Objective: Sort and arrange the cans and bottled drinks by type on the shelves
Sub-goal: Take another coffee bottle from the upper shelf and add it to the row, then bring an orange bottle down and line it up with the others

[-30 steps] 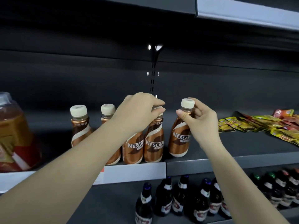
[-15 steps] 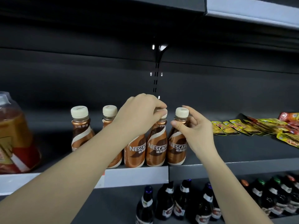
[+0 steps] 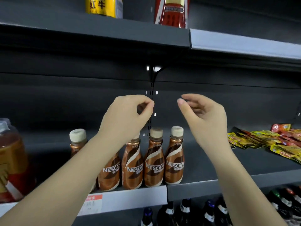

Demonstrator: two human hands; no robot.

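Both grips have been released, left hand (image 3: 128, 115) and right hand (image 3: 203, 115) raised empty and loosely curled above the coffee bottles (image 3: 154, 160), now grouped.

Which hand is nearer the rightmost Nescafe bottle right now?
Right. The right hand hovers above the rightmost Nescafe bottle, slightly to its right; the left hand is raised farther off, over the bottles to its left.

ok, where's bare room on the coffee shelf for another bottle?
Bare dark shelf between the rightmost brown Nescafe bottle and the yellow-red snack packets. A narrower gap beside the big amber jug. The coffee row is crowded.
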